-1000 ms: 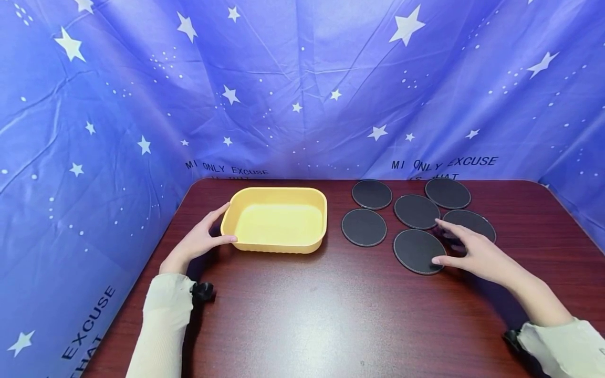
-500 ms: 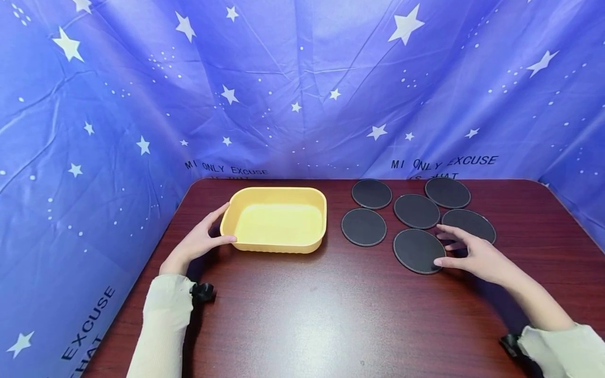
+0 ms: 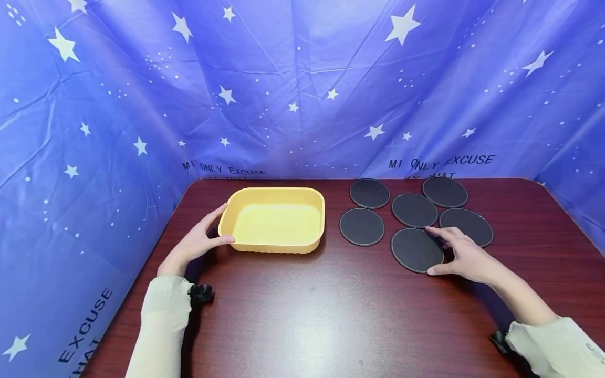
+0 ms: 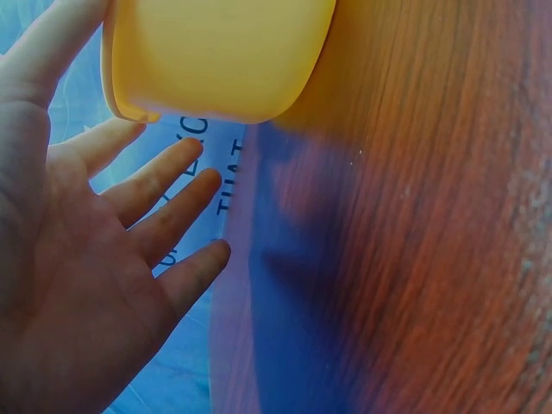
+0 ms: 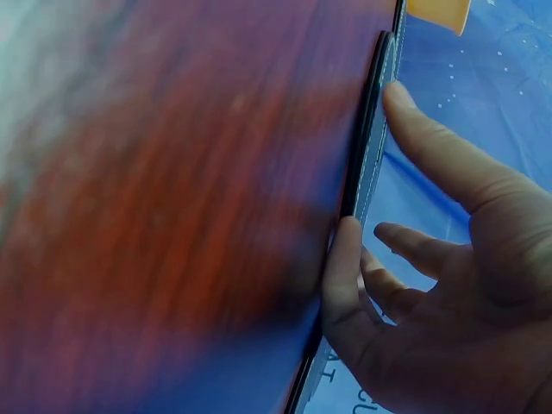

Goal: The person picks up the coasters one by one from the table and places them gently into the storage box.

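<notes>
A yellow rectangular bin [image 3: 279, 223] stands at the left on the dark red table. My left hand [image 3: 196, 244] rests against the bin's left end, thumb at the near corner and index finger at the far one; its other fingers spread straight below the rim in the left wrist view. Several round black coasters with stitched edges lie flat at the right. Around the right side of the nearest coaster [image 3: 416, 251] is my right hand [image 3: 465, 257], thumb at its near edge and fingertips at its far edge. In the right wrist view the fingers [image 5: 345, 259] are low beside the coaster's rim.
Behind the nearest coaster lie a middle coaster [image 3: 414, 211], a right one [image 3: 468, 227] and a back right one [image 3: 444, 191]. Two more, a front left coaster [image 3: 362, 227] and a back left coaster [image 3: 369, 193], are nearer the bin. A blue starry curtain [image 3: 302, 94] borders the table.
My right hand has moved slightly left and down, and its thumb has gone from over the nearest coaster to its near edge. The left hand and the bin keep their places.
</notes>
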Motion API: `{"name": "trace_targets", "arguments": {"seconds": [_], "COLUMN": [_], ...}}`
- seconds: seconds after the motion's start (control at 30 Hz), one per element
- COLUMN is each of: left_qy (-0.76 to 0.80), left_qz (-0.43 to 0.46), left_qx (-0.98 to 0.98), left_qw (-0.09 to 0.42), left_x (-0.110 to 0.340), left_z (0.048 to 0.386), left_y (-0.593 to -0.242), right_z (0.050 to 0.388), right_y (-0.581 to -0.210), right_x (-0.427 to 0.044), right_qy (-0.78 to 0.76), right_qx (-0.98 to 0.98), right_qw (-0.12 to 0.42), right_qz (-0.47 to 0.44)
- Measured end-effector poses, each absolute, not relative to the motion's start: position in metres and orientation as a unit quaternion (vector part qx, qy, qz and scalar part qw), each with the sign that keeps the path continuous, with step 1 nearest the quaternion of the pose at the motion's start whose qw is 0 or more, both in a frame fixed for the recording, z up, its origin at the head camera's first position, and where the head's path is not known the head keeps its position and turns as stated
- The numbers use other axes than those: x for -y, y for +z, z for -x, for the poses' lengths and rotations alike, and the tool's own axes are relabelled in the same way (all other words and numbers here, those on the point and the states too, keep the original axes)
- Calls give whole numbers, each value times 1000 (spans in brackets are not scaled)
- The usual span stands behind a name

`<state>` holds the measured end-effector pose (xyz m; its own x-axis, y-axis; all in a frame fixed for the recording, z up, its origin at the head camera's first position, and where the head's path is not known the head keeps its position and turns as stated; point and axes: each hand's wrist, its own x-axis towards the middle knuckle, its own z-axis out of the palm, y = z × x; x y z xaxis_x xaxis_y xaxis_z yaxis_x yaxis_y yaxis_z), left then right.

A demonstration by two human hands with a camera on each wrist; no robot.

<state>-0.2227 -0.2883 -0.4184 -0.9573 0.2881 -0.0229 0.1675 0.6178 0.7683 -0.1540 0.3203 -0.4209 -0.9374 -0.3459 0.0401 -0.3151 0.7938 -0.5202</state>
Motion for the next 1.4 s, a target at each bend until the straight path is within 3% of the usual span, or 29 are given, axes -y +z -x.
{"name": "trace_targets", "arguments": {"seconds": [0.23, 0.57, 1.0, 1.4], "left_qy": [424, 424, 422, 424], "left_qz": [-126, -123, -123, -125], "left_qx": [-894, -894, -895, -894], "left_qw": [72, 71, 73, 74], "left_x": [289, 287, 288, 287], "left_z": [222, 221, 222, 222], "left_y": [-417, -417, -417, -418], "right_z": [157, 158, 163, 163], "right_y": [-421, -427, -424, -426], "right_x": [-316, -315, -319, -324], "right_qy": [-275, -312, -389, -420], "right_qx": [-944, -921, -902, -893], "right_qw": [34, -35, 20, 17], "right_qz": [180, 232, 187, 161]}}
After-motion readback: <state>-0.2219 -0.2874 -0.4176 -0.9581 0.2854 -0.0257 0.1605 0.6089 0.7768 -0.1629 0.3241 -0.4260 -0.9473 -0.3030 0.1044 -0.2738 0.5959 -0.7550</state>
